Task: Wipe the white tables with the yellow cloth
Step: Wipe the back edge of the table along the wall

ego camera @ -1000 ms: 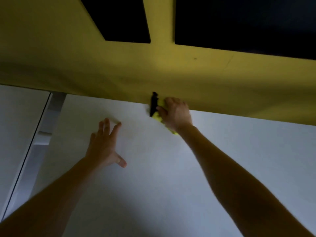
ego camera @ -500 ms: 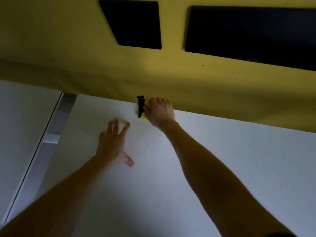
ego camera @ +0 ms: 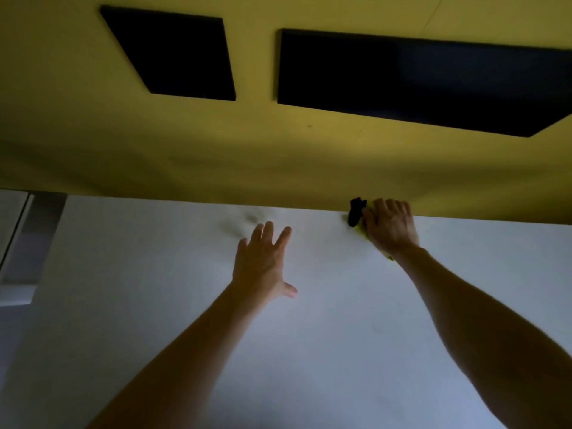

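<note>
The white table [ego camera: 325, 335] fills the lower half of the view and ends at a yellow wall. My right hand [ego camera: 390, 226] is at the table's far edge against the wall, its fingers bent over the yellow cloth [ego camera: 359, 228], pressing it to the table. Only small bits of cloth show at the fingers and near the wrist. A small black object [ego camera: 355, 211] sits right beside my right fingertips at the wall. My left hand [ego camera: 263, 261] lies flat on the table with fingers spread, to the left of the cloth and holding nothing.
The yellow wall [ego camera: 216, 150] carries two dark panels [ego camera: 402, 78]. A narrow gap and a grey strip [ego camera: 34, 236] on the left separate this table from another white surface [ego camera: 10, 212]. A faint dark smudge [ego camera: 244, 221] lies just beyond my left fingertips.
My right hand slid the cloth left along the wall edge, then back to the right, with the black object staying beside it. My left hand stayed flat on the table.
</note>
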Demonstrator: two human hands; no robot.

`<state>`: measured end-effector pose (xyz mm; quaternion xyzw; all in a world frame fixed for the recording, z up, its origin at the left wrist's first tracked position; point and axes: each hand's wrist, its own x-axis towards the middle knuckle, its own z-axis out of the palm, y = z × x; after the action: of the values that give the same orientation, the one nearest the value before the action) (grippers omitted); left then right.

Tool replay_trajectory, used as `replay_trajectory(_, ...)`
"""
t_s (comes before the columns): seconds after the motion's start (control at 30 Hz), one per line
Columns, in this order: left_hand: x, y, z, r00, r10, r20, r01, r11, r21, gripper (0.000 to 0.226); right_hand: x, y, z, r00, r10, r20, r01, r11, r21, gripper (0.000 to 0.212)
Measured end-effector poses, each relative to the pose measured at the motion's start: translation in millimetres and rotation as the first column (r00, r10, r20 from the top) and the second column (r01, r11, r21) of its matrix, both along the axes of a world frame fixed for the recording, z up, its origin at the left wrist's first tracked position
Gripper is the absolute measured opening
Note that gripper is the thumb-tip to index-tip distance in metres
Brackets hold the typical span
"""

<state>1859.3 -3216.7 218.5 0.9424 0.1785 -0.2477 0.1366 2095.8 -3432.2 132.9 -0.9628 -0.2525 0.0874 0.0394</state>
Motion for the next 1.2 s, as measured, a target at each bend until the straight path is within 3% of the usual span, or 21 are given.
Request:
replay_trajectory(0.13, -4.3, -12.4, -12.9, 0.999, -0.024, -0.027, 0.026, 0.995, 0.099, 0.148, -45.3, 103.4, 9.3, 0.960, 0.249, -0.127, -0.246, 0.968, 0.041, 0.047)
replay_trajectory(0.27, 0.1, -17.1, -12.1, 0.996, 0.017, -0.083, -0.008, 0.994, 0.109, 0.151, -68.7, 144.6, 9.7, 0.932, 0.345, -0.116, -0.327, 0.933, 0.148, 0.045)
replay_trajectory(0.43, 16.6, -38.0, -5.5, 0.981, 0.096, -0.169, -0.073, 0.988, 0.136, 0.149, -7.1, 25.5, -3.8, 0.951, 0.306, -0.047, -0.281, 0.918, 0.279, 0.047)
replay_trajectory(0.5, 33.8, -59.4, -0.8, 0.972, 0.153, -0.177, -0.133, 0.984, 0.120, 0.151, 37.9, -54.8, -7.6, 0.978, 0.207, -0.003, -0.200, 0.950, 0.239, 0.047)
replay_trajectory(0.63, 73.8, -109.5, 2.5, 0.987, 0.112, -0.113, -0.106, 0.993, 0.053, 0.148, 97.9, -169.8, -12.8, 0.991, 0.033, 0.130, -0.049, 0.991, 0.121, 0.043)
replay_trajectory(0.7, 85.4, -128.6, 0.0, 0.985, 0.129, -0.114, -0.124, 0.991, 0.049, 0.150, 93.2, -155.3, -22.4, 0.991, 0.003, 0.137, -0.020, 0.992, 0.124, 0.043)
replay_trajectory(0.8, 88.0, -146.1, -6.5, 0.980, 0.156, -0.124, -0.143, 0.984, 0.109, 0.155, 57.1, -78.2, -29.2, 0.980, 0.182, 0.077, -0.193, 0.967, 0.169, 0.043)
replay_trajectory(0.93, 87.5, -150.4, -13.3, 0.973, 0.184, -0.142, -0.164, 0.976, 0.144, 0.155, 12.8, -3.8, -9.3, 0.951, 0.306, -0.050, -0.285, 0.926, 0.249, 0.040)
replay_trajectory(1.03, 92.6, -149.4, -15.2, 0.968, 0.190, -0.165, -0.168, 0.976, 0.138, 0.155, 33.1, -38.3, -10.5, 0.920, 0.389, -0.037, -0.354, 0.871, 0.340, 0.039)
replay_trajectory(1.2, 89.4, -150.3, -18.7, 0.970, 0.189, -0.156, -0.170, 0.978, 0.123, 0.154, 124.6, -195.7, -21.3, 0.980, 0.199, 0.026, -0.199, 0.948, 0.249, 0.046)
